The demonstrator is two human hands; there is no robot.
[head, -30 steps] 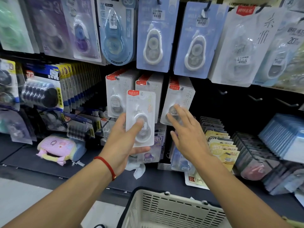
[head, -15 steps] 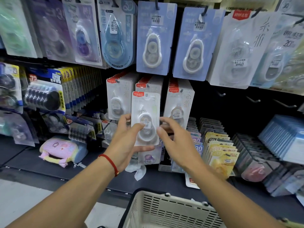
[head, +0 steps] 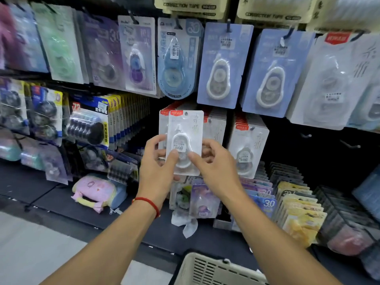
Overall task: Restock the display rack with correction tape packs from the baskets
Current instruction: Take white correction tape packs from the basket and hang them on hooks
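Holding the white card-backed correction tape pack with a clear blister [head: 185, 140] upright, the left hand [head: 158, 167] and right hand [head: 213, 169] pinch its lower half from either side. Its long axis runs vertical and its hang hole tops the grip, level with the full rows of matching white packs [head: 248, 147] just behind. Below the wrists sits the cream slotted plastic basket [head: 216, 270].

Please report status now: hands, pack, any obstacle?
Left hand and right hand both pinch white correction tape pack. Held before hanging white stacks. Nothing in the way.
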